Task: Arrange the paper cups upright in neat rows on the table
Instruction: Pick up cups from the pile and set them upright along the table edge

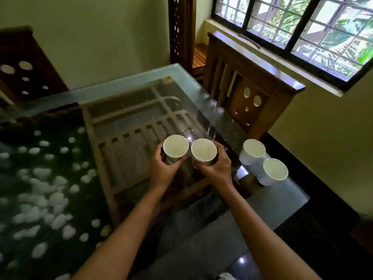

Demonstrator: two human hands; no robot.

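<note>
- Left hand (163, 170) grips one upright white paper cup (175, 148) over the glass tabletop (129, 87).
- Right hand (217, 168) grips a second (203, 151) just beside it (rims nearly touching).
- Two more patterned cups (253, 151) (273, 172) stand at right.

Two cups (175, 147) half behind fingers (222, 152).

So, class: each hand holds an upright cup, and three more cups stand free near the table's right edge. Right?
Not quite. The head view shows two free cups, the far cup and the near cup, not three; the rest holds.
</note>
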